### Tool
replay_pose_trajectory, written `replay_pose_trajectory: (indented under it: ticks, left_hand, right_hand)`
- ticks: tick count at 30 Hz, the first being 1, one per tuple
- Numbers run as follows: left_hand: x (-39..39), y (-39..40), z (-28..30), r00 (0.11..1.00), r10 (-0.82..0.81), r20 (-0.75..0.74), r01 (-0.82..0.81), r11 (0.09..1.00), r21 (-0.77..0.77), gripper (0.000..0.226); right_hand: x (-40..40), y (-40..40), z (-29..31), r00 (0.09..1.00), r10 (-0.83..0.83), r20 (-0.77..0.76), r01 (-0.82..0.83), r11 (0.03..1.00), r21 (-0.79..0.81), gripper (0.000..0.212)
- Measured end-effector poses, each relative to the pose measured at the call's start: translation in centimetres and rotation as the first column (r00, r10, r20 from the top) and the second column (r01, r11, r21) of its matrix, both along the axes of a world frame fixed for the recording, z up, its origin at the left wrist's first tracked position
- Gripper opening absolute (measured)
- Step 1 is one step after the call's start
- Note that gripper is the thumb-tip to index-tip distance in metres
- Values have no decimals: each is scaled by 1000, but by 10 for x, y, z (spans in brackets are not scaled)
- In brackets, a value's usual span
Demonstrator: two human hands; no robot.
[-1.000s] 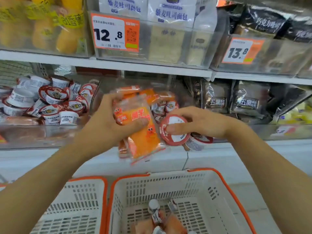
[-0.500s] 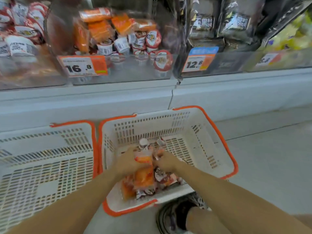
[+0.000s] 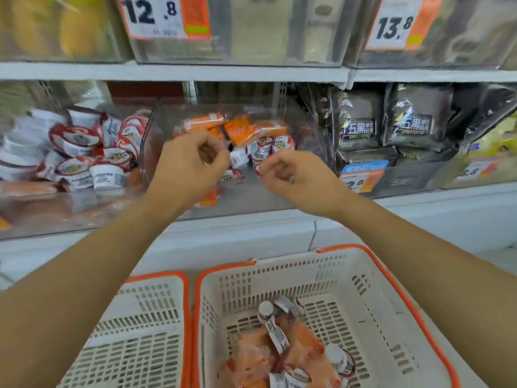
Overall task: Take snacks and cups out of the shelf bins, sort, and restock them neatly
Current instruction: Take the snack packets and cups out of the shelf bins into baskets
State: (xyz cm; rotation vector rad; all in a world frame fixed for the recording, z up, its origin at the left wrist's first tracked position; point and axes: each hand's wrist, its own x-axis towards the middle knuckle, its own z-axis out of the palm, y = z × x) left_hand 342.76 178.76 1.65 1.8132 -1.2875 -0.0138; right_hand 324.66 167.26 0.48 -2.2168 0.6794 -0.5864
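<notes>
At the middle shelf, both hands were raised in front of the clear bin (image 3: 293, 191) holding orange snack packets (image 3: 240, 130) above a cluster of small red-and-white cups (image 3: 263, 152). Left hand (image 3: 187, 169) had its fingers loosely curled with nothing visibly held; right hand (image 3: 296, 177) was likewise loosely curled, though motion blur at the fingertips left a small pinched item possible. Neither hand touched the stock. A neighbouring bin to the left held a larger heap of red-lidded cups (image 3: 75, 152), and black packaged goods (image 3: 361, 127) stood to the right. Price tags reading 12.8 (image 3: 165, 16) and 13.8 (image 3: 396, 23) hung on the upper shelf bins. Below, two white baskets with orange rims sat side by side: the right basket (image 3: 391, 281) contained orange packets and cups, while the left basket (image 3: 156, 278) showed only its slotted wall.
</notes>
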Motion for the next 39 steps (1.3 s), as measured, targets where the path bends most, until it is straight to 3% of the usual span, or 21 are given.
replay_pose_trajectory:
  ticks: [3,7,10,14,21,26,30,35,39]
  left_hand:
    - [41,-22,10,995,8,97,-36,956,290,19]
    - [84,-48,-11,978,-29,209,-100,810,578,84]
    - [97,-62,-29,993,8,114,-76,795,602,107]
    - [99,-83,-41,997,46,64,-74,826,558,108]
    - [96,-105,-43,953,122,277,-249,836,489,78]
    - [101,-99,-43,979,151,139,-196,889,414,74]
    - [98,-86,-37,988,153,11,-146,921,362,68]
    - [92,-67,-28,981,192,-7,-184,949,255,41]
    - [84,-52,-14,984,172,40,-176,967,183,37]
  right_hand:
    - [24,-21,14,994,-105,16,106,989,-104,26]
    - [49,-51,6,980,-152,-126,129,977,-171,79]
    - [72,-69,0,981,-159,-114,145,982,-117,105]
    - [104,-80,-9,982,-57,-179,42,996,-84,123]
    - [139,-103,-25,960,-129,-250,105,988,-109,116]
    - [143,-109,-28,982,-131,-132,119,988,-99,93]
    - [132,-102,-29,999,-46,6,46,997,55,82]
    - [107,-98,-18,995,-62,74,56,995,78,69]
    - [81,-86,7,994,-38,106,22,988,154,66]
